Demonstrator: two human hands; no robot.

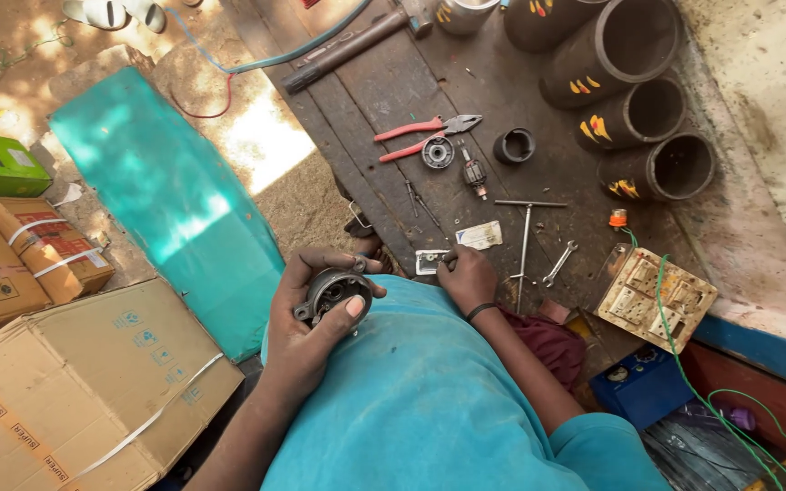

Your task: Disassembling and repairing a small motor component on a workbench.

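Note:
My left hand (307, 318) grips a round grey metal motor housing (337, 293) close to my chest, thumb across its front. My right hand (468, 275) rests on the dark wooden workbench (393, 100), fingers closed on a small white rectangular piece (430, 261); how firmly it is held is hard to tell. Just beyond it lies a small white card (480, 235). Farther out on the bench lie red-handled pliers (420, 136), a round bearing part (438, 153) and a small motor armature (475, 173).
A T-handle wrench (525, 238), a small spanner (559, 263), a black ring (514, 145), a hammer (357, 44) and several dark pipes (629, 82) are on the bench. A switch board with green wire (655, 298) sits right. Cardboard boxes (84, 382) and a teal panel (170, 200) stand left.

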